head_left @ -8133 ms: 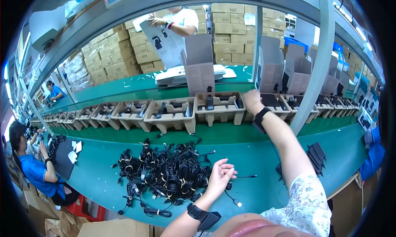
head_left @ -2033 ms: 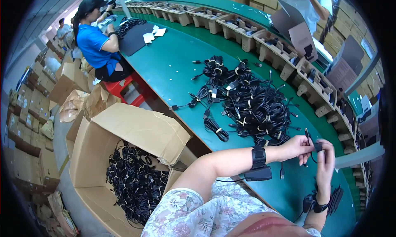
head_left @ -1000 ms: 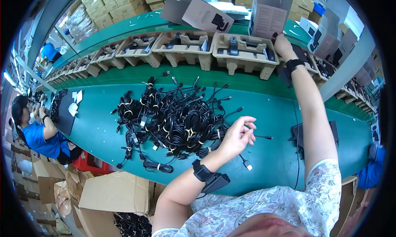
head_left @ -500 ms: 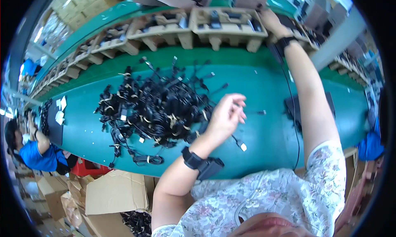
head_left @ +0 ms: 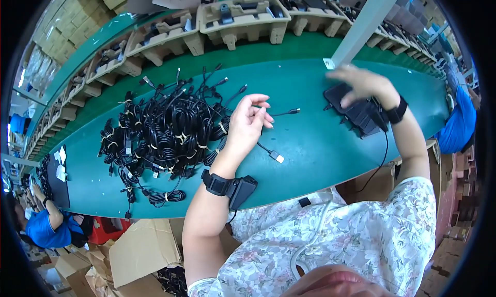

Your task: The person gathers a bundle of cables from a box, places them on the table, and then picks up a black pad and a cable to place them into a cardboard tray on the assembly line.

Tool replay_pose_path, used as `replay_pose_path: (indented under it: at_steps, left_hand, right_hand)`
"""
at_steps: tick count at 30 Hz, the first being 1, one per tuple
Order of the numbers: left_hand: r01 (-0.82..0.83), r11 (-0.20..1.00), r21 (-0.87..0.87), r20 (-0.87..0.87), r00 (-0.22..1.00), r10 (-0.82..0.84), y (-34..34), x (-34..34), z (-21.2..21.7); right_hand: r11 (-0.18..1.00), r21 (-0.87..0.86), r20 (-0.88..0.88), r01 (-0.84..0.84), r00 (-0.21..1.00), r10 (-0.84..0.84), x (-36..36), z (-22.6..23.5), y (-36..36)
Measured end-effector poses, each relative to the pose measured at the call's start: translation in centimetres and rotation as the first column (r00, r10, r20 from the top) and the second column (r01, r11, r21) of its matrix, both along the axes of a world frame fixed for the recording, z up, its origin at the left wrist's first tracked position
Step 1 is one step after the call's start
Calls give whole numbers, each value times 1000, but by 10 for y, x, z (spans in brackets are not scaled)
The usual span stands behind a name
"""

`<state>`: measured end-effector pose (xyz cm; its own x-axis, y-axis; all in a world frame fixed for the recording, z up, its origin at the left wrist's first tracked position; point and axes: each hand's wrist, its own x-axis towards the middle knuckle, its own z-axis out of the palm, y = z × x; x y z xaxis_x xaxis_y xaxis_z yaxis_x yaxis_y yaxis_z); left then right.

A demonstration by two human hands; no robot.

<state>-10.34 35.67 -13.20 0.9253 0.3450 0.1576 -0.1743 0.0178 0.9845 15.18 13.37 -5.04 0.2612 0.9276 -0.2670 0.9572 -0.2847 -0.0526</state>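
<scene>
My left hand [head_left: 247, 122] hovers by the right edge of a heaped pile of black cables [head_left: 181, 119]. Its fingers are loosely curled with gaps between them, and nothing shows in it. Many cables are coiled and bound with pale ties. One cable's metal plug [head_left: 277, 156] lies below that hand; a smaller plug [head_left: 294, 111] points out to its right. My right hand [head_left: 361, 85], smeared by motion, is over a stack of flat black pieces [head_left: 361, 116], fingers spread and seemingly empty. What kind of pieces they are, I cannot make out.
Along the table's far side stands a row of moulded cardboard trays [head_left: 243, 20] with black parts. A pale post [head_left: 361, 28] rises at the far right. A co-worker in blue [head_left: 51, 227] sits at the left, near an open carton [head_left: 147, 245].
My right hand has come back from the far trays to the stack of black pieces on the right. My left hand stays beside the cable pile, and the whole view has shifted.
</scene>
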Motion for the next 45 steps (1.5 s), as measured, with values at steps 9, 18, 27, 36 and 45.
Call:
replay_pose_path:
  at_steps: [9, 18, 27, 36, 45]
  left_hand:
    - [28, 999, 19, 11, 1000, -28, 1, -1, -6]
    - [-330, 834, 442, 315, 928, 200, -21, 1, 3]
    - [25, 980, 195, -88, 996, -8, -2, -6, 13]
    - [-152, 982, 108, 114, 984, 140, -1, -3, -1]
    - [-144, 972, 187, 69, 989, 134, -1, -3, -2]
  right_hand:
    - [968, 203, -40, 149, 989, -144, -26, -25, -18]
    - [837, 518, 150, -175, 982, 112, -58, -10, 32]
    - [436, 881, 77, -182, 966, 248, -127, 16, 118]
    - [312, 855, -472, 415, 871, 135, -15, 6, 181]
    - [-17, 955, -277, 295, 874, -399, 111, 18, 254]
